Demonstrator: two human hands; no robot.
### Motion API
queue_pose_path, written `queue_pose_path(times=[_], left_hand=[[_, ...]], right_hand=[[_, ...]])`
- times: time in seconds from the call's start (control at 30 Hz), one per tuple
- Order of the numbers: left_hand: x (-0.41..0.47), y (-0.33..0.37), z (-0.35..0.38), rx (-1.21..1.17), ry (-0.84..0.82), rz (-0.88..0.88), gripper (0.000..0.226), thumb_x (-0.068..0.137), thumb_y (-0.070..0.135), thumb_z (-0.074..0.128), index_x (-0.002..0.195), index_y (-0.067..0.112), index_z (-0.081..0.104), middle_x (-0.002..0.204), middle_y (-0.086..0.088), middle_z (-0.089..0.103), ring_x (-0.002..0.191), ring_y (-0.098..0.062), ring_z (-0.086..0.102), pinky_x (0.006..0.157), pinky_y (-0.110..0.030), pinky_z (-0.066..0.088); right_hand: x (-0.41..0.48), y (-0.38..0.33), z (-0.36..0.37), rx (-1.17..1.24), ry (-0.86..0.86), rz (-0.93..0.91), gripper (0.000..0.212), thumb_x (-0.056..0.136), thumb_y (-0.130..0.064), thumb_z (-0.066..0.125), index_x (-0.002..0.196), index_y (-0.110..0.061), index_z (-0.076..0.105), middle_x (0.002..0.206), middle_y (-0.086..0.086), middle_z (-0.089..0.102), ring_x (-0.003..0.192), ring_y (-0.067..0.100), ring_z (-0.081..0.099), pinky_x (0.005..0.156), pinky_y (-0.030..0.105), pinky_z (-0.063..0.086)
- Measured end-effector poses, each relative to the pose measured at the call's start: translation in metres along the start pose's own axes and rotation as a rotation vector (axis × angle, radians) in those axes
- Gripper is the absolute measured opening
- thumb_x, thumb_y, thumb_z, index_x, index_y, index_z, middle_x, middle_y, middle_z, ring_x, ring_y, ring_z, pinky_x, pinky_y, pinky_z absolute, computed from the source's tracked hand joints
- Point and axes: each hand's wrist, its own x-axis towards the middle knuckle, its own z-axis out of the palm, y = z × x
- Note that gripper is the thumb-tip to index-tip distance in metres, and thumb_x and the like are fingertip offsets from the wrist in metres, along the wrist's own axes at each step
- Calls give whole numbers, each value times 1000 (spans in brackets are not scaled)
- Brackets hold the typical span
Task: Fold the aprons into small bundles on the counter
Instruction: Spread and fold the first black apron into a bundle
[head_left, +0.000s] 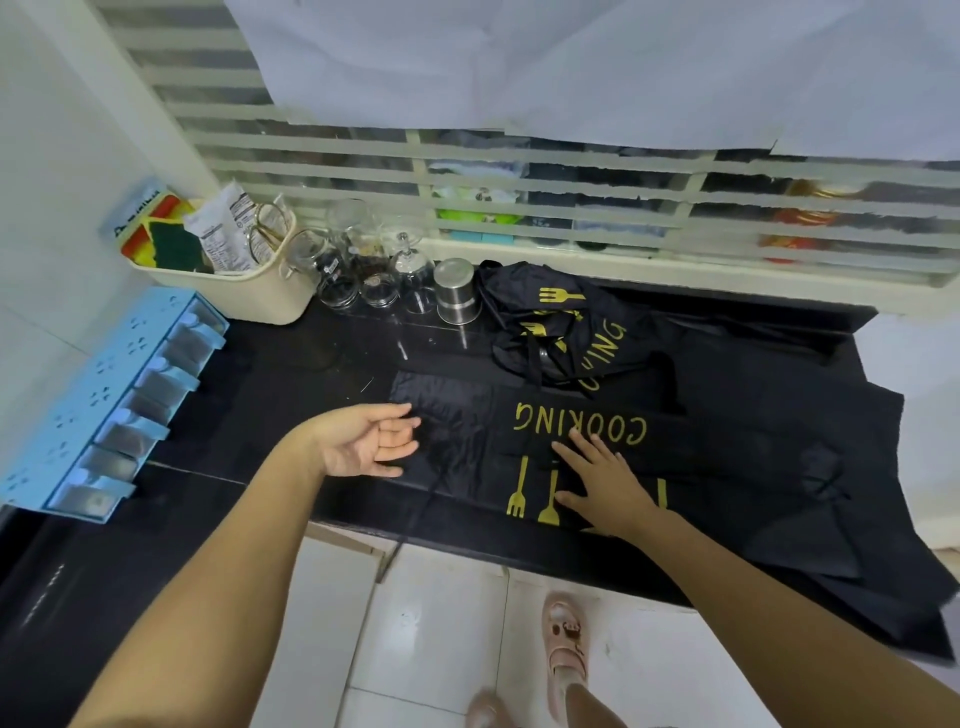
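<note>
A black apron (727, 447) with yellow "COOKING" lettering and fork prints lies spread flat on the dark counter (270, 395), its right side hanging past the counter's edge. My right hand (605, 486) presses flat on its printed middle, fingers straight. My left hand (374, 439) hovers palm up at the apron's left edge, fingers relaxed and holding nothing. Behind, a second black apron (550, 325) sits crumpled in a loose heap with its straps trailing.
Glass jars (337, 270) and a steel canister (456, 292) stand at the back beside a cream basket (254, 296) of sponges and packets. A blue wall rack (104, 410) juts out at left. A louvred window runs behind. White floor tiles lie below.
</note>
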Motion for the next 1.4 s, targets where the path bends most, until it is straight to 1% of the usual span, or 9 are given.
queue_pose_path(times=[0.17, 0.33, 0.5, 0.7, 0.8, 0.9, 1.03, 1.17, 1.4], left_hand=[[11, 2, 33, 107, 98, 69, 14, 89, 28, 61, 85, 16, 68, 90, 1, 69, 89, -13, 63, 91, -33, 44], [34, -27, 50, 590, 532, 55, 31, 86, 36, 69, 81, 6, 61, 74, -4, 63, 57, -11, 57, 52, -20, 49], [50, -64, 79, 949, 579, 31, 47, 80, 51, 70, 67, 7, 60, 69, -9, 70, 57, -19, 66, 71, -31, 60], [50, -73, 95, 1022, 526, 5, 27, 87, 23, 67, 65, 8, 62, 56, -2, 63, 43, -10, 56, 56, -23, 54], [46, -70, 96, 854, 431, -42, 19, 89, 13, 63, 71, 6, 62, 62, -4, 65, 43, -7, 55, 43, -18, 47], [39, -61, 103, 352, 247, -17, 20, 88, 20, 67, 71, 10, 62, 54, 4, 61, 42, -2, 52, 42, -14, 41], [45, -44, 129, -335, 55, 6, 20, 89, 17, 65, 73, 5, 64, 54, -1, 62, 36, -2, 50, 37, -12, 44], [64, -47, 163, -339, 24, 4, 16, 91, 16, 63, 81, 4, 65, 56, -2, 66, 43, -5, 61, 41, -15, 50], [99, -58, 181, -198, 223, 56, 16, 97, 10, 54, 82, 6, 59, 64, -4, 68, 43, -5, 63, 50, -15, 52]], right_hand=[[2, -1, -11, 43, -29, 5, 70, 95, -38, 54, 153, -29, 14, 161, -3, 0, 148, 22, -1, 118, 43, 6], [1, -2, -10, 70, -21, 7, 71, 95, -33, 56, 153, -27, 15, 161, -2, 1, 148, 23, -2, 119, 44, 9], [1, -1, -7, 68, -29, 4, 74, 94, -33, 58, 153, -28, 14, 161, -2, -1, 148, 24, -3, 119, 43, 9], [2, -1, -12, 142, -61, 10, 71, 93, -33, 58, 152, -27, 19, 161, -3, 1, 148, 23, -3, 117, 40, 15], [1, 0, -16, 179, -84, 9, 68, 93, -32, 59, 151, -26, 23, 161, -4, 2, 148, 22, -3, 117, 40, 17], [-2, 1, -20, 316, -45, 15, 59, 94, -28, 59, 147, -24, 34, 160, -2, 14, 148, 21, 8, 117, 38, 20], [-16, 12, -29, 634, 326, 140, 30, 95, -17, 55, 125, -20, 61, 134, -3, 55, 125, 15, 49, 98, 23, 41], [-43, 41, -32, 820, 614, 350, 21, 96, -14, 53, 113, -17, 65, 104, 0, 65, 85, 8, 59, 63, 14, 42], [-97, 118, -17, 685, 847, 721, 44, 88, -15, 65, 128, -8, 50, 134, 16, 44, 123, 33, 42, 101, 41, 36]])
